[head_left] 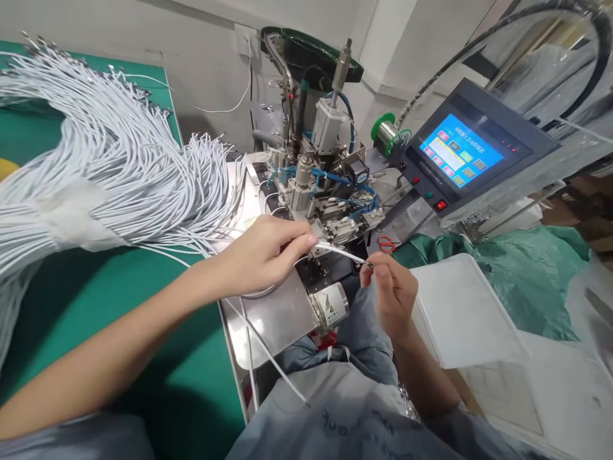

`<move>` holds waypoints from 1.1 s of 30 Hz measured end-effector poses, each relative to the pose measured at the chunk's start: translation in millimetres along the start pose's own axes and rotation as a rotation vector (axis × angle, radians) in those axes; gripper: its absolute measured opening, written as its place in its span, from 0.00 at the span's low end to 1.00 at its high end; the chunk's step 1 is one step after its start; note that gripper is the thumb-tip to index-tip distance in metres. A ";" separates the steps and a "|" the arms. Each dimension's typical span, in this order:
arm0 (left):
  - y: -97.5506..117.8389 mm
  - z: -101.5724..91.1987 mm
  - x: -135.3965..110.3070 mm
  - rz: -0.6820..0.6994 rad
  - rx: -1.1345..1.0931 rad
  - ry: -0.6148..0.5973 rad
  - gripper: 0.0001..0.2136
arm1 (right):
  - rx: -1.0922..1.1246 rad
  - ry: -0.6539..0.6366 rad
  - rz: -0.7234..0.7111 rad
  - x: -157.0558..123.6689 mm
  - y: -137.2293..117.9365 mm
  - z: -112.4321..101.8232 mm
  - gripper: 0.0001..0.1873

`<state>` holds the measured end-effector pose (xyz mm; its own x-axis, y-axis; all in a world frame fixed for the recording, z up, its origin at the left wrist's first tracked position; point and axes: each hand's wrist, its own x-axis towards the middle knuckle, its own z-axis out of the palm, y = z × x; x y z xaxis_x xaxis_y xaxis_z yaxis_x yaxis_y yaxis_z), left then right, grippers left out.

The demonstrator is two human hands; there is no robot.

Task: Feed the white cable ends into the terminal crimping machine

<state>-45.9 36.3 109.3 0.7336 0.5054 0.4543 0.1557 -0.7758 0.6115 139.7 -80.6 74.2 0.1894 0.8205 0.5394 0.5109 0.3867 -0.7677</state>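
A white cable (341,251) stretches between my two hands in front of a small bench machine (311,185). My left hand (268,252) pinches it between thumb and fingers, just before the machine's front. My right hand (393,287) grips the cable's end, where a small dark metallic tip shows at the fingertips; its exact kind is too small to make out. Left of the machine lies a big bundle of white cables (129,172), wrapped in a pale band. More cable lengths hang over the metal plate's near edge below my left forearm.
A control panel with a lit touchscreen (460,150) stands at the right, beside a solder wire spool (385,134). Red-handled scissors (386,243) lie near the machine. A white plastic tray (464,306) and green plastic sheeting (531,268) are on the right. A green table mat (182,351) spreads at left.
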 end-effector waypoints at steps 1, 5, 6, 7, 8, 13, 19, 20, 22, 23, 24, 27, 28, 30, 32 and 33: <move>-0.3 0.2 0.2 -0.002 0.004 -0.007 0.16 | 0.018 -0.002 0.020 -0.1 0.2 1.4 0.18; -2.1 2.0 0.7 0.004 0.012 -0.059 0.17 | 0.119 0.001 0.110 0.1 -0.3 3.8 0.20; -2.8 2.4 0.8 0.007 0.013 -0.077 0.17 | 0.138 0.005 0.123 0.1 -0.1 4.0 0.20; -3.6 2.8 1.0 0.010 0.014 -0.094 0.17 | 0.152 0.009 0.134 0.1 0.4 4.2 0.20; -4.4 3.2 1.2 0.011 0.016 -0.107 0.17 | 0.166 0.013 0.142 0.2 1.1 4.5 0.20; -7.6 3.9 2.1 0.005 0.035 -0.114 0.18 | 0.230 0.017 0.179 1.6 4.0 5.7 0.20; -7.2 4.0 1.4 -0.048 0.016 -0.125 0.19 | 0.298 0.041 0.184 1.9 6.4 8.0 0.20; -6.8 4.0 1.5 -0.060 0.013 -0.122 0.19 | 0.330 0.059 0.185 1.9 9.1 9.4 0.20; -6.0 3.9 1.9 -0.078 0.006 -0.110 0.18 | 0.405 0.095 0.225 3.0 16.3 12.9 0.21; -5.6 3.9 2.1 -0.080 -0.002 -0.108 0.18 | 0.441 0.093 0.267 4.5 20.3 15.0 0.20; -5.3 3.9 2.4 -0.079 -0.014 -0.108 0.18 | 0.470 0.075 0.317 6.5 24.0 17.2 0.18; -4.6 3.5 2.7 -0.075 -0.053 -0.117 0.16 | 0.498 -0.032 0.414 14.9 30.0 23.3 0.10; -4.3 3.3 2.7 -0.082 -0.062 -0.118 0.16 | 0.486 -0.059 0.403 17.7 29.8 25.0 0.08; -3.4 2.9 2.6 -0.105 -0.075 -0.114 0.16 | 0.427 -0.079 0.320 21.8 27.3 28.0 0.06; -2.5 2.9 2.6 -0.127 -0.087 -0.109 0.16 | 0.334 -0.073 0.204 23.7 24.1 30.8 0.06; -2.0 3.0 2.6 -0.139 -0.092 -0.102 0.17 | 0.292 -0.068 0.157 24.0 23.0 32.2 0.08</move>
<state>-42.3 38.0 107.3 0.7730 0.5608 0.2965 0.2023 -0.6609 0.7227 128.9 -38.5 58.4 0.1858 0.9021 0.3896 0.2158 0.3493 -0.9118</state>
